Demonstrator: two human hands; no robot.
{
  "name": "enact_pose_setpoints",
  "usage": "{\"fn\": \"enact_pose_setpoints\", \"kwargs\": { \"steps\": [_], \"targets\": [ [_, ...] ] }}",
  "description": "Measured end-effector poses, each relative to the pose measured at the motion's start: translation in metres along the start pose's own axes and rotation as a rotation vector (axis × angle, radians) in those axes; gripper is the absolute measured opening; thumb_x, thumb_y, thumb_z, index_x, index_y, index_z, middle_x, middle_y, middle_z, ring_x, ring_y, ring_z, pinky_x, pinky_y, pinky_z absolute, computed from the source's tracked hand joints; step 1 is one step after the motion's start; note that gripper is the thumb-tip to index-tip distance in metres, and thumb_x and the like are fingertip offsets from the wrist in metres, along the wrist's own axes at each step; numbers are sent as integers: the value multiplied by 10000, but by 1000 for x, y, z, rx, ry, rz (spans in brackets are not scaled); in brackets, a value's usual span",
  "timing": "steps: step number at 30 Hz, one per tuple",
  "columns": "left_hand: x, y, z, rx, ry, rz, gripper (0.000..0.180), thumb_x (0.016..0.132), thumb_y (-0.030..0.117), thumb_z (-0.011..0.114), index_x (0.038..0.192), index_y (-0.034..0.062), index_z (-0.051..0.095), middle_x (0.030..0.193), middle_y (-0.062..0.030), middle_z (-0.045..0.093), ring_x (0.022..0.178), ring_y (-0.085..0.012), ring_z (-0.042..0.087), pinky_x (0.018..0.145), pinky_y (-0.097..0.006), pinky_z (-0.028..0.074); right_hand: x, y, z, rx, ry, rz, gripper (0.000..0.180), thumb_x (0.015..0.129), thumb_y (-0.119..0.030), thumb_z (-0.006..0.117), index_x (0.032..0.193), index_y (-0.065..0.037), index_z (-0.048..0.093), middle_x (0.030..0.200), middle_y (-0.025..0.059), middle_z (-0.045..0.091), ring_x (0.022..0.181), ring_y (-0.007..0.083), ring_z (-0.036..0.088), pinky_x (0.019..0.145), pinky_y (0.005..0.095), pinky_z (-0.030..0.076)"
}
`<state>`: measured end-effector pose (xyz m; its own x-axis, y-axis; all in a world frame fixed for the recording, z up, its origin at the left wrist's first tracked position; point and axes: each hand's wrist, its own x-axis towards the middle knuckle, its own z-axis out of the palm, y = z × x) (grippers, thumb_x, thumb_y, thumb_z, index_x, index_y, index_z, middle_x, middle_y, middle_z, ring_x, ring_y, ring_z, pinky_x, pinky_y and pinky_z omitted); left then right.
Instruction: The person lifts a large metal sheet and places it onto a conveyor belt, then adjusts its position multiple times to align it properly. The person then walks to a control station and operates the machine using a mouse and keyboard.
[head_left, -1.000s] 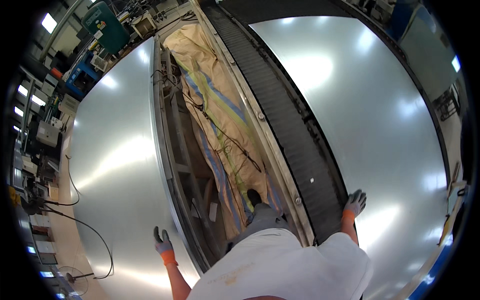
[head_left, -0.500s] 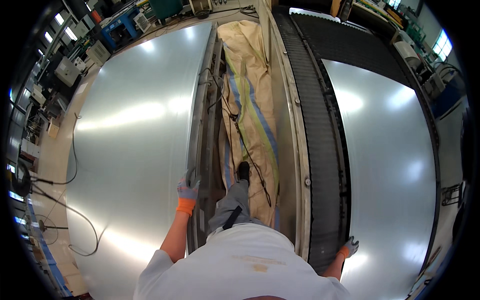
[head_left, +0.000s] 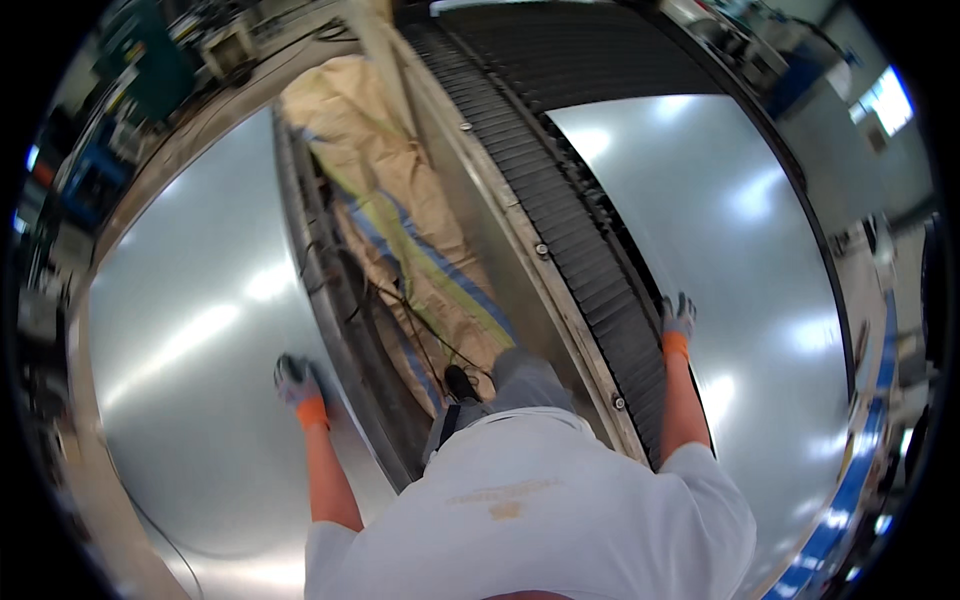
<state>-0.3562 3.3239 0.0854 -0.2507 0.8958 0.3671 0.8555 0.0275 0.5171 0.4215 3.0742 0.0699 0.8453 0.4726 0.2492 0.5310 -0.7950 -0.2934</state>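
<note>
A: Beside the trench's left edge, where is the left hand (head_left: 296,379)?

B: Flat, fingers spread, on the left steel sheet (head_left: 190,330). Right hand (head_left: 678,315), fingers together, rests at the right steel sheet (head_left: 760,250) edge, holding nothing.

A: Handling?

B: Likely stiff, heavy, slippery; grip at the edges.

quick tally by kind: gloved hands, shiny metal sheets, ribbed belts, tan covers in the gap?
Gloved hands: 2, left hand, right hand
Shiny metal sheets: 2, left sheet, right sheet
Ribbed black belt: 1
Tan striped cover: 1
Total: 6
</note>
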Motion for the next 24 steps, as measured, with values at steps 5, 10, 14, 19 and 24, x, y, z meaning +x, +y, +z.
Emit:
{"fn": "enact_pose_setpoints", "kwargs": {
  "steps": [5, 10, 14, 19, 24],
  "targets": [
    [9, -1, 12, 63, -28, 104, 423, 837, 123, 677, 1238, 7, 612, 1273, -159, 609, 1181, -345, 549, 1034, -419, 420, 44, -60, 24, -80, -62, 179, 678, 849, -564, 617, 1395, -178, 511, 1481, 108, 439, 1398, 315, 341, 1121, 436, 321],
    [19, 6, 25, 53, -20, 43, 370, 868, 159, 657, 1207, 13, 632, 1254, -157, 618, 1182, -347, 540, 1033, -414, 406, 125, -144, 87, -81, -83, 201, 717, 854, -597, 580, 1440, -208, 444, 1515, 80, 394, 1417, 309, 309, 1131, 453, 301],
    [44, 10, 39, 164, -46, -95, 367, 901, 213, 646, 1208, 13, 629, 1223, -172, 631, 1138, -343, 572, 999, -404, 442, 212, -214, 140, -47, -23, 179, 720, 860, -611, 559, 1438, -199, 440, 1505, 102, 401, 1414, 325, 306, 1130, 474, 293],
    [125, 29, 93, 84, -42, -369, 365, 952, 182, 603, 1256, -19, 592, 1290, -165, 602, 1149, -273, 591, 978, -345, 473, 351, -301, 193, -46, 89, 145, 709, 882, -597, 533, 1451, -189, 420, 1513, 120, 384, 1415, 336, 296, 1149, 496, 227],
    [237, 189, 187, -190, -374, -116, 335, 969, 116, 578, 1273, -25, 572, 1234, -122, 627, 1113, -224, 586, 999, -325, 441, 435, -335, 253, -139, 115, 138, 682, 914, -570, 486, 1469, -183, 400, 1520, 125, 366, 1421, 325, 282, 1152, 496, 218]
  ]
}}
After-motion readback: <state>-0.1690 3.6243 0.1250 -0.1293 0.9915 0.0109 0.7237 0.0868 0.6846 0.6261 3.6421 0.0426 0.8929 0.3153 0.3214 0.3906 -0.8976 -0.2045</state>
